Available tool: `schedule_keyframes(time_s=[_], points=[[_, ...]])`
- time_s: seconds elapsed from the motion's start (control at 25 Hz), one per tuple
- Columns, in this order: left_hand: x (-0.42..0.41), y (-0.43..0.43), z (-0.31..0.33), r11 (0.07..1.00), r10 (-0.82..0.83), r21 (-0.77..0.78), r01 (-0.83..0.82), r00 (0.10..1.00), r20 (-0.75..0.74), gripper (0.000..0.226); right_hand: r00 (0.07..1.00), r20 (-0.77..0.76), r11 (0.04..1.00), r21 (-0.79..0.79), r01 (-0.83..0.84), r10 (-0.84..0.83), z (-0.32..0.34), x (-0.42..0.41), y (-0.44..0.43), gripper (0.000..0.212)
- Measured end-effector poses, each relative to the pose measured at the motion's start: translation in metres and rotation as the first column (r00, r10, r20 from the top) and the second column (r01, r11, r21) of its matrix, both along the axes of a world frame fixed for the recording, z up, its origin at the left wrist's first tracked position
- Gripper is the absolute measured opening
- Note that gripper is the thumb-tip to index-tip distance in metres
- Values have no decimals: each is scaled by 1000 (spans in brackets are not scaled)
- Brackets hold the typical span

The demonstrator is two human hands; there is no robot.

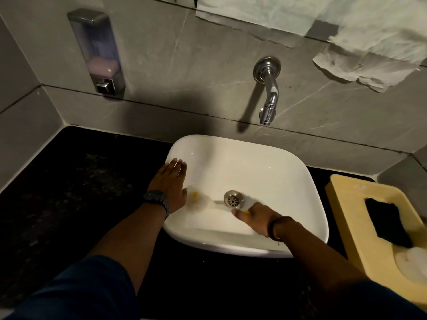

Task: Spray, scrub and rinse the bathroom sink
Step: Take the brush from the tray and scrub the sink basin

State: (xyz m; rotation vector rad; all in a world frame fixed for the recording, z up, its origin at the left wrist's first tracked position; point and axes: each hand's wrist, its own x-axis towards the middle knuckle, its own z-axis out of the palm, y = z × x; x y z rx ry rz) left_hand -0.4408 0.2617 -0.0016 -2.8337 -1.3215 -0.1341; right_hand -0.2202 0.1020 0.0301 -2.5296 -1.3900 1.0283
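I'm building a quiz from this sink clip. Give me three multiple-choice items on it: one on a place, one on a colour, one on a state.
1. Where is the soap dispenser?
A. on the wall, left of the tap
B. on the counter
C. inside the basin

2. What colour is the tray right of the sink?
A. red
B. yellow
C. blue

3. Is water running from the tap?
A. yes, a full stream
B. no stream shows
C. the tap is missing

Key: A, it hangs on the grey tiles; B, pale yellow plastic; B, nothing falls below the spout.
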Motion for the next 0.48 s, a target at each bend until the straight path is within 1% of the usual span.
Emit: schedule_keyframes(time_s=[0.04, 0.08, 0.12, 0.16, 0.2, 0.24, 0.28, 0.32, 0.36, 0.4, 0.44, 0.48], points=[[0, 0, 1, 1000, -3, -4, 3, 1000, 0, 77, 999, 13, 999, -7, -32, 32, -1, -1, -6, 78], [0, 0, 1, 1000, -3, -8, 3, 1000, -5, 76, 996, 78, 999, 23, 41, -43, 4, 7, -8, 80], [-1, -1, 2, 1000, -1, -9, 1, 1000, -10, 76, 967, 196, 986, 61, 156, -165, 10, 22, -11, 78], [-1, -2, 2, 1000, 1, -7, -1, 1000, -17, 76, 908, 316, 961, 67, 270, -277, 20, 40, -19, 75], [-1, -2, 3, 1000, 0, -7, -1, 1000, -24, 76, 873, 357, 940, 51, 338, -333, 29, 58, -29, 72], [0, -2, 3, 1000, -2, -8, 2, 1000, -30, 76, 882, 321, 932, 11, 362, -346, 35, 73, -39, 68], [0, -2, 4, 1000, -4, -8, 4, 999, -34, 76, 919, 231, 939, -58, 340, -319, 42, 77, -46, 62], [0, -2, 4, 1000, -6, -6, 5, 999, -36, 76, 955, 130, 945, -162, 284, -265, 51, 69, -50, 59], [0, -3, 5, 1000, -6, -4, 6, 999, -37, 76, 980, 63, 951, -236, 199, -189, 52, 58, -51, 60], [0, -3, 5, 1000, -6, -2, 6, 999, -36, 76, 994, 46, 956, -271, 110, -101, 47, 48, -49, 63], [0, -3, 5, 1000, -5, 0, 5, 999, -33, 76, 995, 96, 970, -239, 52, -30, 40, 39, -43, 67], [0, -3, 4, 1000, -3, 0, 3, 1000, -30, 76, 977, 210, 989, -136, 58, -29, 33, 36, -35, 70]])
